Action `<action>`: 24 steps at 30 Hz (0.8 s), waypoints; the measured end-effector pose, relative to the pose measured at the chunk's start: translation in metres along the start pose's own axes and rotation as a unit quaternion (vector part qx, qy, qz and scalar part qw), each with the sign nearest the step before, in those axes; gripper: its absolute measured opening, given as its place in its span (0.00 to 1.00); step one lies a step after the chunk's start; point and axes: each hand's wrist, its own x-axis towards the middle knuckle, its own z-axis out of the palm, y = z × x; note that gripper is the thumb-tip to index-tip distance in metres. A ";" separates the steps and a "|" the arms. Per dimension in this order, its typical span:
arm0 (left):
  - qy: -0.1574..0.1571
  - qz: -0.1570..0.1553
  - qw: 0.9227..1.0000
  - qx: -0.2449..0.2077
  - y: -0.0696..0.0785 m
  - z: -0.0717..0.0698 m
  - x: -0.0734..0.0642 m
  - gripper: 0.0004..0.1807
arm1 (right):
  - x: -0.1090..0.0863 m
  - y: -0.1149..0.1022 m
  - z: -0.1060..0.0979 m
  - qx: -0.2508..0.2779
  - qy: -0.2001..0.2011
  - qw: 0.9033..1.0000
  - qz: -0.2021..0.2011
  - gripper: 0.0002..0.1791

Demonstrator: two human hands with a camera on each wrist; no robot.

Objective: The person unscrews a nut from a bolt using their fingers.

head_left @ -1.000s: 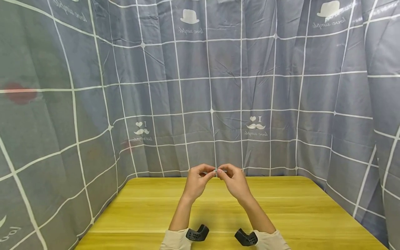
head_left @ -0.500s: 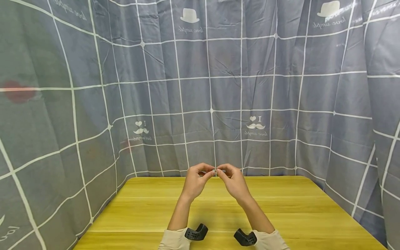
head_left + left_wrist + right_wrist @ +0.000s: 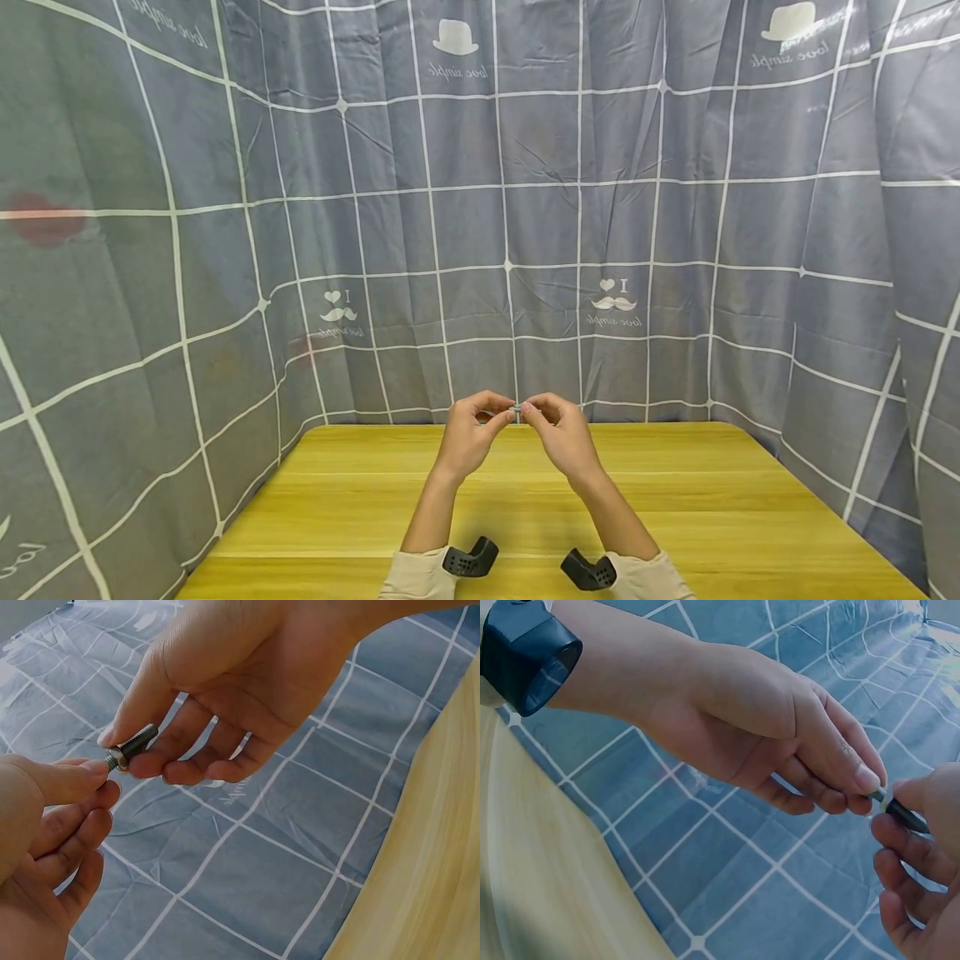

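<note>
A small metal bolt [image 3: 140, 740] with a threaded shank is held in the air between both hands, above the table's far edge. My left hand [image 3: 465, 442] pinches its thinner threaded end between thumb and index finger. On the thicker threaded part, my right hand [image 3: 567, 443] grips with thumb and fingers close to a shiny nut-like ring [image 3: 118, 758]. The right wrist view also has the bolt [image 3: 910, 818], dark and tilted, running into the right fingers. Fingertips hide part of it, so I cannot tell how the ring and the two threaded parts join.
Below the hands spreads a yellow wood-grain table [image 3: 517, 508]. Grey curtains [image 3: 540, 217] with white grid lines surround it on the back and sides. Black angular devices, one on the left cuff [image 3: 471, 558] and one on the right cuff [image 3: 589, 571], stick inward above the table.
My right thumb and index finger have shifted slightly at the bolt, whose middle shows a little more between the fingertips. The left hand keeps nearly the same place and grip.
</note>
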 end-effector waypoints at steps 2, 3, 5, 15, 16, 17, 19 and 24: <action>0.000 -0.001 1.000 -0.001 -0.011 0.002 0.001 0.03 | 0.000 0.000 -0.001 0.007 -0.003 1.000 -0.004 0.08; -0.001 -0.003 1.000 -0.001 -0.017 0.002 0.001 0.03 | 0.000 -0.001 -0.001 0.010 -0.005 1.000 -0.007 0.08; -0.004 -0.008 1.000 -0.002 -0.023 0.002 0.002 0.03 | 0.000 -0.001 -0.002 0.013 -0.013 1.000 -0.013 0.05; -0.018 -0.007 1.000 -0.003 -0.031 0.001 0.002 0.04 | 0.001 -0.002 -0.004 0.000 -0.037 0.999 -0.004 0.19; -0.019 -0.007 1.000 -0.003 -0.031 0.001 0.002 0.04 | 0.001 -0.002 -0.004 -0.003 -0.032 0.999 0.003 0.17; -0.019 -0.007 1.000 -0.002 -0.031 0.002 0.002 0.04 | 0.001 -0.002 -0.004 -0.005 -0.028 1.000 0.009 0.14; -0.018 -0.007 1.000 -0.002 -0.031 0.002 0.002 0.04 | 0.001 -0.001 -0.005 -0.006 -0.021 1.000 0.018 0.11; -0.009 -0.010 1.000 0.002 -0.027 0.004 0.002 0.03 | 0.002 0.000 -0.006 0.009 -0.033 0.999 0.008 0.06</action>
